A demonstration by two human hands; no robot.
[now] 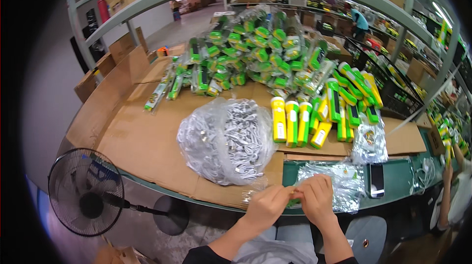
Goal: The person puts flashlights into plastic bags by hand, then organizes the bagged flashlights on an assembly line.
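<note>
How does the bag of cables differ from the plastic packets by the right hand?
The bag of cables is round and bulging; the plastic packets lie fairly flat. The bag is stuffed with white cables, while the packets look silvery. The bag sits on cardboard; the packets lie on the green table. Both are shiny plastic.

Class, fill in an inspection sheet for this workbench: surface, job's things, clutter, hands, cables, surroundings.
Surface: green table, largely covered with cardboard.
Job's things: loose green-and-yellow flashlights beside a heap of bagged ones; clear plastic sleeves near the hands.
Clutter: dark-screened phone right of the sleeves.
Hands: left hand and right hand pinch a small green item, mostly hidden.
Cables: bundled white cables in a clear bag; another white cable beyond the phone.
Surroundings: pedestal fan at left; black crate behind the flashlights.
</note>
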